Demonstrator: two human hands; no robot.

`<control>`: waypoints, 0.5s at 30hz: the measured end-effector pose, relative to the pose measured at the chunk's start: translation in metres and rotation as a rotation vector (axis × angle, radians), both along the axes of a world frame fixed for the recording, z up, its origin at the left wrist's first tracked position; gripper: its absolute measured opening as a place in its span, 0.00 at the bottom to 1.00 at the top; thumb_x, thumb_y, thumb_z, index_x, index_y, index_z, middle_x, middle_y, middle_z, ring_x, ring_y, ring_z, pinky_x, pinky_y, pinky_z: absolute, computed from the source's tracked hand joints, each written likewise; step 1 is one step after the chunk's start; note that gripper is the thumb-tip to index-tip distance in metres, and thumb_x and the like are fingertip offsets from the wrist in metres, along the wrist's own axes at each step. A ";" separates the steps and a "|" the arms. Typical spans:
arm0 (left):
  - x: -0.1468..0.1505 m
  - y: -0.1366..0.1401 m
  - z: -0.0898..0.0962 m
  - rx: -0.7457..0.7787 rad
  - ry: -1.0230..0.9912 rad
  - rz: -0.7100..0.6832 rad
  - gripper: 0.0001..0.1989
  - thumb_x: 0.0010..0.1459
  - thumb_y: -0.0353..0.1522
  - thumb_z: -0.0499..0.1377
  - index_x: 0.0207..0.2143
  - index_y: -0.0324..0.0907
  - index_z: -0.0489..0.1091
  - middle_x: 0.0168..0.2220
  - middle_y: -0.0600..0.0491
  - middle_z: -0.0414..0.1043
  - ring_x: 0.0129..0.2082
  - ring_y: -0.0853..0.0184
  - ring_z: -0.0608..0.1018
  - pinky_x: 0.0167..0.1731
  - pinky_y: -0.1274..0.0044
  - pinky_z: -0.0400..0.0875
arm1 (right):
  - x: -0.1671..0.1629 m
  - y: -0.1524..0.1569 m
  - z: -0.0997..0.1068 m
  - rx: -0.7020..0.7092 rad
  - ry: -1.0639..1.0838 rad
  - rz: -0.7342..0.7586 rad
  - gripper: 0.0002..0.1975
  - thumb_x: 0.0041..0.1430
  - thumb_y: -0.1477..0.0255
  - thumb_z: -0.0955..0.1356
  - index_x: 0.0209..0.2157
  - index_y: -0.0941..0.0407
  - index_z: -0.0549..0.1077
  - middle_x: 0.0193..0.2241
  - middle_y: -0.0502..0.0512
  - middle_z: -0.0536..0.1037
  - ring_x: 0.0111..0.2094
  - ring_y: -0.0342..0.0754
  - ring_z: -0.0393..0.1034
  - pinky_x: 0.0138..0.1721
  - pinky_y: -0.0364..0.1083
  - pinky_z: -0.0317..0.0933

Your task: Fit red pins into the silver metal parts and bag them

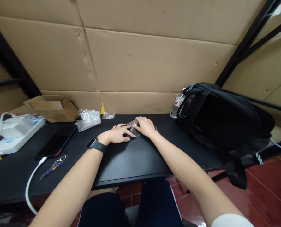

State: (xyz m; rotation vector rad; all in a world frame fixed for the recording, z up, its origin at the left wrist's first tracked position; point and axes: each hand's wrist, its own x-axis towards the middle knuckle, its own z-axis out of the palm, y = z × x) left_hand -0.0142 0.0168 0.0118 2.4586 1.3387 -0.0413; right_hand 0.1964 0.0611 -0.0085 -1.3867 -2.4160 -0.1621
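Note:
A small clear plastic bag (133, 123) with a bit of red in it lies on the black desk between my hands. My left hand (119, 133), with a dark watch on the wrist, rests low over the desk. Its fingers are spread, and the index finger reaches the bag's near side. My right hand (145, 126) is curled over the bag's right part, thumb and fingertips closed on the plastic. Something red peeks out beneath the left palm, mostly hidden. Past the right hand's edge a small brownish rim shows, too covered to name.
Along the cardboard wall stand an open cardboard box (57, 108), crumpled clear plastic packaging (89, 119) and a small packet (108, 115). A phone (56, 142), keychain (54, 167) and white power strip (22, 135) lie left. Right are a water bottle (176, 107) and black backpack (228, 119).

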 end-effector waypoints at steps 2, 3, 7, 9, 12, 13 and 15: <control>0.000 0.001 -0.001 0.017 -0.008 0.008 0.21 0.60 0.39 0.60 0.55 0.70 0.72 0.72 0.64 0.49 0.70 0.45 0.49 0.63 0.46 0.44 | 0.000 0.001 -0.002 -0.006 0.023 -0.008 0.12 0.64 0.67 0.69 0.48 0.53 0.72 0.46 0.59 0.77 0.46 0.55 0.71 0.43 0.48 0.61; -0.001 0.001 -0.001 0.028 -0.013 0.012 0.21 0.60 0.39 0.60 0.54 0.69 0.73 0.72 0.63 0.50 0.70 0.45 0.50 0.63 0.46 0.44 | 0.001 0.002 -0.002 -0.020 0.052 0.005 0.12 0.63 0.68 0.69 0.48 0.53 0.72 0.46 0.59 0.77 0.46 0.54 0.71 0.43 0.48 0.61; -0.004 0.003 0.001 0.178 -0.099 0.024 0.22 0.56 0.29 0.57 0.48 0.61 0.77 0.66 0.60 0.64 0.66 0.48 0.57 0.62 0.50 0.51 | 0.016 0.011 0.000 -0.132 0.240 0.220 0.12 0.64 0.67 0.69 0.47 0.55 0.73 0.43 0.56 0.77 0.42 0.49 0.71 0.43 0.45 0.62; -0.005 0.005 -0.001 0.310 -0.180 0.063 0.24 0.52 0.25 0.57 0.49 0.56 0.75 0.59 0.56 0.71 0.62 0.52 0.64 0.59 0.56 0.57 | 0.027 0.018 0.003 -0.144 0.321 0.320 0.09 0.67 0.71 0.66 0.47 0.56 0.74 0.41 0.56 0.77 0.41 0.47 0.71 0.44 0.45 0.62; -0.002 0.009 -0.008 0.455 -0.245 0.137 0.21 0.51 0.27 0.62 0.48 0.51 0.73 0.52 0.52 0.75 0.56 0.52 0.68 0.54 0.61 0.61 | 0.041 0.025 0.005 -0.130 0.336 0.350 0.11 0.62 0.80 0.67 0.44 0.56 0.75 0.39 0.54 0.77 0.37 0.45 0.70 0.43 0.44 0.62; 0.000 0.011 -0.011 0.476 -0.246 0.146 0.18 0.51 0.29 0.63 0.46 0.50 0.73 0.50 0.51 0.75 0.55 0.52 0.69 0.54 0.61 0.61 | 0.043 0.026 0.004 -0.140 0.322 0.347 0.13 0.57 0.82 0.69 0.44 0.56 0.76 0.39 0.53 0.76 0.35 0.44 0.69 0.42 0.43 0.62; 0.005 0.013 -0.016 0.490 -0.239 0.144 0.12 0.54 0.34 0.64 0.42 0.49 0.74 0.48 0.51 0.77 0.54 0.52 0.70 0.53 0.62 0.60 | 0.043 0.026 0.002 -0.168 0.297 0.350 0.15 0.51 0.81 0.74 0.41 0.56 0.77 0.38 0.52 0.75 0.32 0.43 0.67 0.39 0.42 0.61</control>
